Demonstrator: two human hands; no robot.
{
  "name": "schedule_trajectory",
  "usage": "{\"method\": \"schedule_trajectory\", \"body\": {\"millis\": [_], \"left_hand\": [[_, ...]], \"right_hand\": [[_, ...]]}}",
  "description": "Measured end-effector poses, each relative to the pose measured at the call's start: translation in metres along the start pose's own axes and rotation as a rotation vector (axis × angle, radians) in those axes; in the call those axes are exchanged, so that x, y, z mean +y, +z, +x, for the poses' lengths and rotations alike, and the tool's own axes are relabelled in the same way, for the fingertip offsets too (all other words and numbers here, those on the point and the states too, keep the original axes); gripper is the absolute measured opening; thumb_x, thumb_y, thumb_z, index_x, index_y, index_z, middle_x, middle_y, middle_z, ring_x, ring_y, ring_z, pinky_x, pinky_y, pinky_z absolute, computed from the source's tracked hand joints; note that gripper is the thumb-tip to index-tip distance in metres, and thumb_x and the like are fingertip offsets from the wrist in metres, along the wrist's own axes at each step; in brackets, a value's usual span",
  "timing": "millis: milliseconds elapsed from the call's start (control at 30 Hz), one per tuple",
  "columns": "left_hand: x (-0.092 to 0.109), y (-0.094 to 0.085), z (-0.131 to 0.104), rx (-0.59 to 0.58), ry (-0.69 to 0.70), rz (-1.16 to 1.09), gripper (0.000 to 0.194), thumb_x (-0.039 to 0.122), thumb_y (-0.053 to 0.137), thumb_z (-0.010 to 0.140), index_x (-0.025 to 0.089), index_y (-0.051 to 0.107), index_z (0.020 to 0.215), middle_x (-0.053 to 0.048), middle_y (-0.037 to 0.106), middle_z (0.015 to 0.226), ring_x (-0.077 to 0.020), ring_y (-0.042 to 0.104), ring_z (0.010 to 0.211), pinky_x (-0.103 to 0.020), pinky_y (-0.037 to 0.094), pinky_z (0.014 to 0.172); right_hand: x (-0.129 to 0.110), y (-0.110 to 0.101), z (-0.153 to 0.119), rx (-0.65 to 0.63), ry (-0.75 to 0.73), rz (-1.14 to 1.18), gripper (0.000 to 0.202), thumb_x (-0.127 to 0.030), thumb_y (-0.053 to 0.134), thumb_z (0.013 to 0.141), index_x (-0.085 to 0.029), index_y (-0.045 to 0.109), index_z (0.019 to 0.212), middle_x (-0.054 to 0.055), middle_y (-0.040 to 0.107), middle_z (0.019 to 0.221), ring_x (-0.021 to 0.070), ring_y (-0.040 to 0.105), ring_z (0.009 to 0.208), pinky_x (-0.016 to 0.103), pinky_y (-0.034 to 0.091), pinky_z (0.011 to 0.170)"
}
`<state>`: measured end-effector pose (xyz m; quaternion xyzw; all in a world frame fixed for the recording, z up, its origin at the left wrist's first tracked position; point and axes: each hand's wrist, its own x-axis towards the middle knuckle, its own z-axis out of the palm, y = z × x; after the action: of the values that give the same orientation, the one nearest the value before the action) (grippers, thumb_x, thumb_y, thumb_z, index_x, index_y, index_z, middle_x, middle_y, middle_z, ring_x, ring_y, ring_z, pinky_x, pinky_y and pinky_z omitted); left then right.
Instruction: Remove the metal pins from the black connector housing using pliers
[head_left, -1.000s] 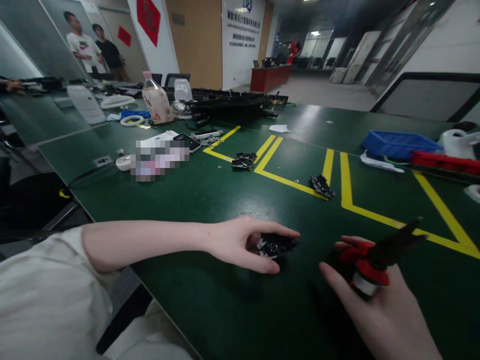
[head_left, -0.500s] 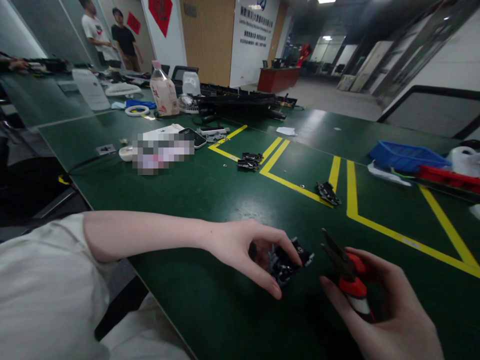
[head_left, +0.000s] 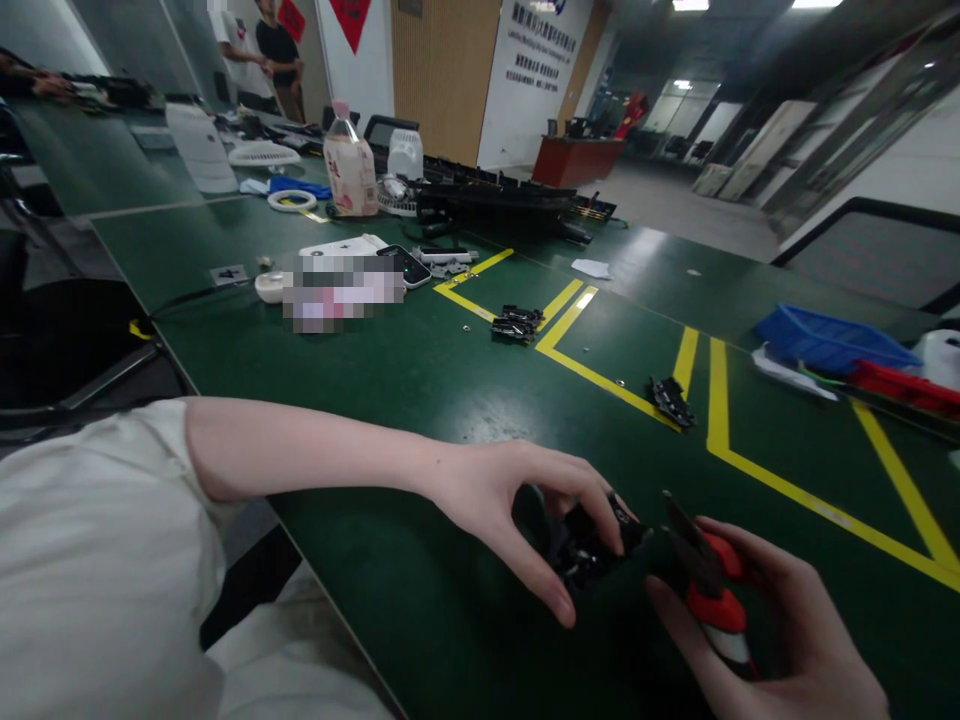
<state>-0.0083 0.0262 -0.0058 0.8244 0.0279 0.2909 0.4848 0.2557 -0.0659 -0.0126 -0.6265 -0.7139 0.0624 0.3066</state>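
Note:
My left hand [head_left: 525, 500] curves over a small black plastic part [head_left: 589, 555] with a jagged, shiny surface, gripping it between thumb and fingers just above the green table [head_left: 360, 350]. Part of the piece is hidden under the fingers. To its right, my right hand [head_left: 802, 620] is wrapped around long-nosed pliers [head_left: 709, 580] with red grips. Their dark jaws point up and left, a little apart from the black part. Similar black pieces lie farther off: one bunch [head_left: 517, 323] by a yellow tape corner and another piece [head_left: 671, 401] on a tape line.
Yellow tape [head_left: 718, 400] marks off areas on the table. At the right stand a blue basket [head_left: 836, 340] and a red tray [head_left: 907, 388]. Back left are a phone [head_left: 405, 266], a pink-capped bottle [head_left: 349, 170] and a tape roll [head_left: 293, 201]. Two people [head_left: 281, 60] stand far behind.
The view has shifted, so the table things sit slightly farther right. Both hands keep their holds. The black part is tilted a little differently and looks darker under my left fingers.

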Motion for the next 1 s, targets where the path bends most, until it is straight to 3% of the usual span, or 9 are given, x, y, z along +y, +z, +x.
{"method": "schedule_trajectory", "body": {"millis": [200,333,433,600,700,833,1000], "left_hand": [[0.001,0.002,-0.001,0.041,-0.029,-0.053,0.049,0.030,0.091,0.067,0.019,0.067,0.109,-0.015,0.057,0.138,-0.0256,0.061,0.122,-0.035,0.056,0.093],[0.002,0.004,-0.002,0.076,-0.067,-0.040,0.051,0.031,0.092,0.064,0.019,0.066,0.106,-0.014,0.061,0.132,-0.0253,0.063,0.118,-0.037,0.055,0.093],[0.002,0.004,-0.002,0.129,-0.010,0.028,0.060,0.031,0.092,0.065,0.019,0.061,0.115,-0.013,0.063,0.129,-0.0252,0.062,0.116,-0.038,0.053,0.095],[0.000,0.004,-0.003,0.218,0.198,0.209,0.085,0.035,0.092,0.061,0.016,0.054,0.134,-0.014,0.060,0.123,-0.0252,0.058,0.113,-0.039,0.052,0.098],[0.000,0.004,-0.004,0.265,0.187,0.267,0.087,0.044,0.091,0.059,0.018,0.055,0.133,-0.012,0.056,0.118,-0.0251,0.056,0.107,-0.039,0.054,0.093],[0.001,0.003,-0.003,0.279,0.142,0.260,0.076,0.048,0.091,0.057,0.018,0.058,0.119,-0.009,0.055,0.110,-0.0231,0.054,0.099,-0.036,0.052,0.085],[0.000,0.003,-0.004,0.290,0.071,0.153,0.067,0.044,0.089,0.060,0.019,0.053,0.111,-0.007,0.055,0.106,-0.0202,0.054,0.094,-0.032,0.050,0.081]], "right_hand": [[-0.006,-0.006,-0.001,0.022,-0.175,0.008,0.038,-0.042,0.067,0.085,-0.027,0.058,0.119,0.006,0.065,0.110,0.0282,0.067,0.095,0.045,0.057,0.085],[-0.005,-0.014,-0.001,0.032,-0.254,-0.028,0.038,-0.032,0.068,0.087,-0.028,0.059,0.123,0.006,0.064,0.115,0.0280,0.066,0.100,0.045,0.056,0.088],[-0.004,-0.020,0.000,0.038,-0.277,-0.069,0.040,-0.033,0.068,0.088,-0.028,0.059,0.126,0.006,0.064,0.117,0.0280,0.066,0.101,0.045,0.055,0.089],[-0.006,-0.025,0.000,0.067,-0.284,-0.105,0.046,-0.041,0.068,0.089,-0.026,0.059,0.131,0.008,0.062,0.122,0.0291,0.064,0.105,0.045,0.054,0.091],[-0.012,-0.027,-0.002,0.102,-0.292,-0.133,0.045,-0.041,0.066,0.091,-0.027,0.059,0.133,0.008,0.061,0.127,0.0305,0.064,0.108,0.046,0.054,0.092],[-0.019,-0.030,-0.004,0.117,-0.281,-0.103,0.047,-0.041,0.072,0.087,-0.030,0.062,0.131,0.005,0.065,0.124,0.0287,0.067,0.100,0.045,0.058,0.087],[-0.014,-0.037,-0.003,0.036,-0.331,-0.109,0.051,-0.043,0.067,0.089,-0.030,0.058,0.137,0.008,0.063,0.126,0.0284,0.067,0.101,0.045,0.059,0.087]]}}
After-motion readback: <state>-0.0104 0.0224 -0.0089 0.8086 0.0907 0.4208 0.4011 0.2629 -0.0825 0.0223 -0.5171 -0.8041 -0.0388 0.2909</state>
